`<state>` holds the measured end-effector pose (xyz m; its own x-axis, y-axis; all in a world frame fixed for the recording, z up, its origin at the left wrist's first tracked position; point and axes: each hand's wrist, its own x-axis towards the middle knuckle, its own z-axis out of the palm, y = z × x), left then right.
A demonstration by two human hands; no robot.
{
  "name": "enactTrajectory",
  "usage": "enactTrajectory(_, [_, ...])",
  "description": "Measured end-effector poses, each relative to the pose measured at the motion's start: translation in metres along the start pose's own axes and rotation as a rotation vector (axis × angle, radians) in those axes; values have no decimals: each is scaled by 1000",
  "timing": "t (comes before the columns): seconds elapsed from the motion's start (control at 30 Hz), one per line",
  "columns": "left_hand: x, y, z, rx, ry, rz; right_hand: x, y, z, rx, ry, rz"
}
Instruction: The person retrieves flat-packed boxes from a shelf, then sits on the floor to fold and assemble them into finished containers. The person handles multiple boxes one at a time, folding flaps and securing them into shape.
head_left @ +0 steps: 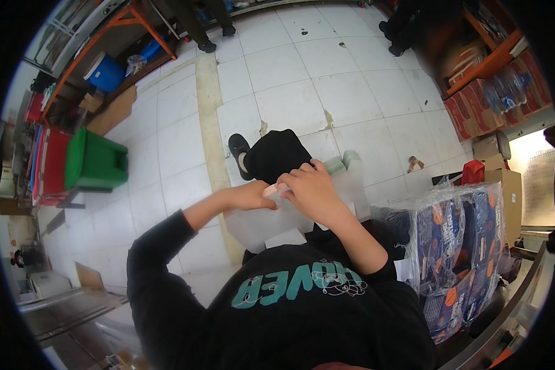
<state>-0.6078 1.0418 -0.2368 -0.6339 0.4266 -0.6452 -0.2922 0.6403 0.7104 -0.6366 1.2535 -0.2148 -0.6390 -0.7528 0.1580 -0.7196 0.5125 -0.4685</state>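
Observation:
In front of my lap, my left hand point(251, 196) and my right hand point(309, 189) meet on a small pale pinkish block-shaped piece point(271, 191). The thumb and fingers of my left hand close on its left end. My right fingers curl over its other end and hide part of it, so I cannot tell its exact kind. Under my hands a translucent whitish sheet or bag point(253, 223) spreads across my lap. A white flat box-like piece point(286, 239) lies on its near part. Past my right hand are pale green rounded items point(335, 165), partly covered.
A plastic-wrapped stack of dark blue packages point(441, 234) stands close on my right. Red cartons point(473, 116) line the far right. A green bin point(95, 161) and a blue drum point(105, 73) are on the left. Two other people's legs point(205, 24) show at the far side.

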Motion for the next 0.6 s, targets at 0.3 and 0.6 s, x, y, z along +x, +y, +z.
enactTrajectory(0.3, [-9,-7,21,-78,185,-7,3,3,13,-33,-1,-33])
enactTrajectory(0.6, [-14,2,1,7,207,188,8,-2,4,50,34,26])
